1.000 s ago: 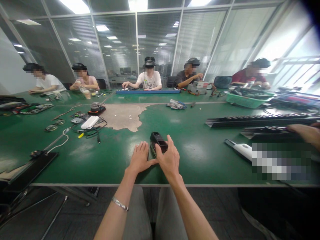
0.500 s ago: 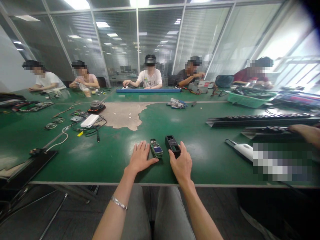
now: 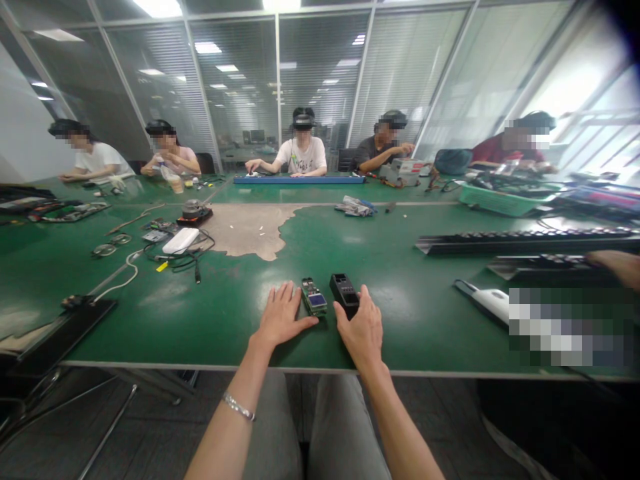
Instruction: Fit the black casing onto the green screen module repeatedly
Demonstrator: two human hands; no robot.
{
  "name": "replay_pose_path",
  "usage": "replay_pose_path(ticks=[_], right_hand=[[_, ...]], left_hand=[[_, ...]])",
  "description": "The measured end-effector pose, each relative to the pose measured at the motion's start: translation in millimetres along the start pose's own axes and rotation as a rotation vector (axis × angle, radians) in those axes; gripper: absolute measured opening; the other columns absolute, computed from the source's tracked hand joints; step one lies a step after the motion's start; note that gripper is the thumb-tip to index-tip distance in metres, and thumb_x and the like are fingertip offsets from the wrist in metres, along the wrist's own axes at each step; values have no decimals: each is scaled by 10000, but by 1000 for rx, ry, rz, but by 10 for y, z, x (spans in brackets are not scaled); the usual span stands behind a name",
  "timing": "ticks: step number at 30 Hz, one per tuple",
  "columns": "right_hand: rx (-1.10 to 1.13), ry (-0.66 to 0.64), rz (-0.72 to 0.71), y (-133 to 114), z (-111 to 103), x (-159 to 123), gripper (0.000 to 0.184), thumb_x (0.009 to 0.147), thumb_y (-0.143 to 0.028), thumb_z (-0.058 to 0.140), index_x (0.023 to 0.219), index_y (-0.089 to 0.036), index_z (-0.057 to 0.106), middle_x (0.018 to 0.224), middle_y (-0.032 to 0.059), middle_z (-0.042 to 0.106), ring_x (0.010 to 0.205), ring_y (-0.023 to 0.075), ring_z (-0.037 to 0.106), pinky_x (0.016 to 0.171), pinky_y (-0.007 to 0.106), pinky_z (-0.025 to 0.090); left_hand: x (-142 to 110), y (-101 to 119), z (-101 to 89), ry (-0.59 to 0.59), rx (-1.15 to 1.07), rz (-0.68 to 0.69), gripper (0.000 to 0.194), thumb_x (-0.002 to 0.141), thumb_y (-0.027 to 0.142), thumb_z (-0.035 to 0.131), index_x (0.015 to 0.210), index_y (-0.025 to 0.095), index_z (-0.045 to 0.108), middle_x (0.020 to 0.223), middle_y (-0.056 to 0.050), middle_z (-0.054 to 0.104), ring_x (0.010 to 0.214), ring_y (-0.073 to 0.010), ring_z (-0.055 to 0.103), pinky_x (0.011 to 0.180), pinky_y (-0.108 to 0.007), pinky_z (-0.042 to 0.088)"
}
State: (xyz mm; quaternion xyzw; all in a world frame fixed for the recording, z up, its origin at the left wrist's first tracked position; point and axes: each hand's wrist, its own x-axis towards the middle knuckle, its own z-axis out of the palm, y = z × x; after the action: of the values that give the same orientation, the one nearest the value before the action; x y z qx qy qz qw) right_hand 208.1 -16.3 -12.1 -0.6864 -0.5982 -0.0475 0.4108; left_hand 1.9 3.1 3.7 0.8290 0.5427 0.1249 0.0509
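Observation:
My left hand [image 3: 281, 315] lies flat on the green table, fingers spread. Its fingertips and thumb are beside a small circuit board [image 3: 313, 297] with a dark blue screen; whether they touch it I cannot tell. Just to the right of the board lies a black plastic housing [image 3: 344, 288] with openings in its upper face. My right hand [image 3: 362, 323] is round the near end of this housing, thumb on its left side and fingers on its right. The hand hides the lower part of the housing.
To the left are a white device [image 3: 181, 241] with black cables and a dark panel [image 3: 75, 330]. Black metal channels [image 3: 520, 241] and a white tool [image 3: 493, 301] lie to the right, near a co-worker's hand [image 3: 617, 267]. A green basket [image 3: 505, 200] stands farther back; several people sit opposite.
The black housing has come off the circuit board and moved right with my right hand, baring the board. Over the last half second both hands have stayed nearly still.

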Motion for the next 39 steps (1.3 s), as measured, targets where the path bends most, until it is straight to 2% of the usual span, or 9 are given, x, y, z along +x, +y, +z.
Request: replay_pose_path(ticks=[4, 8, 13, 19, 24, 30, 34, 39], right_hand=[[31, 21, -23, -5, -3, 5, 740, 902, -502, 462, 1464, -45, 317, 1299, 232, 570, 1151, 335, 538, 969, 485, 423], [-3, -22, -16, -14, -26, -2, 675, 922, -443, 424, 1448, -28, 343, 1316, 235, 567, 1131, 327, 552, 952, 462, 438], [4, -34, 30, -49, -69, -2, 680, 907, -440, 449, 1454, -49, 353, 1330, 226, 569, 1099, 316, 578, 928, 448, 454], [100, 13, 114, -180, -156, 60, 706, 885, -504, 483, 1439, -77, 386, 1266, 210, 615, 1080, 310, 609, 921, 444, 464], [161, 0, 29, -470, -215, 149, 692, 899, -496, 478, 1449, -89, 374, 1303, 204, 596, 1094, 307, 609, 939, 439, 462], [101, -89, -35, -788, -139, 113, 674, 899, -441, 495, 1445, -64, 375, 1265, 210, 618, 1102, 322, 599, 915, 431, 468], [42, -126, -70, -875, -94, 29, 665, 909, -430, 480, 1451, -64, 360, 1229, 205, 633, 1084, 319, 595, 896, 424, 470], [5, -139, -89, -860, -74, -48, 657, 920, -406, 468, 1461, -56, 341, 1240, 205, 623, 1101, 317, 577, 897, 414, 469]], left_hand=[[-1, 0, -3, 1, 3, -4, 938, 845, 830, 298, 1508, 167, 304, 1595, -132, 247, 1483, -316, 148, 1199, -518, 76], [-5, -3, -6, -4, 0, -4, 930, 850, 824, 298, 1512, 171, 295, 1598, -134, 238, 1483, -316, 150, 1197, -517, 81], [-7, -5, -1, 2, -4, 5, 885, 880, 797, 265, 1509, 176, 307, 1595, -144, 242, 1481, -315, 157, 1194, -524, 87], [-13, -3, -3, 6, -2, -3, 866, 870, 793, 318, 1503, 202, 310, 1596, -122, 252, 1482, -308, 157, 1194, -521, 85], [-13, -11, -6, 8, -16, 0, 882, 854, 798, 350, 1494, 192, 320, 1587, -132, 270, 1479, -320, 163, 1190, -536, 93], [-13, -32, 17, 14, -7, 11, 847, 863, 744, 406, 1486, 174, 332, 1585, -150, 266, 1476, -324, 168, 1188, -542, 107], [-8, -54, 34, -3, 8, 13, 812, 867, 652, 469, 1495, 164, 309, 1591, -158, 243, 1476, -324, 168, 1189, -542, 103], [-3, -73, 38, -26, 8, 18, 806, 868, 594, 475, 1497, 125, 291, 1599, -160, 221, 1483, -314, 142, 1197, -525, 83]])
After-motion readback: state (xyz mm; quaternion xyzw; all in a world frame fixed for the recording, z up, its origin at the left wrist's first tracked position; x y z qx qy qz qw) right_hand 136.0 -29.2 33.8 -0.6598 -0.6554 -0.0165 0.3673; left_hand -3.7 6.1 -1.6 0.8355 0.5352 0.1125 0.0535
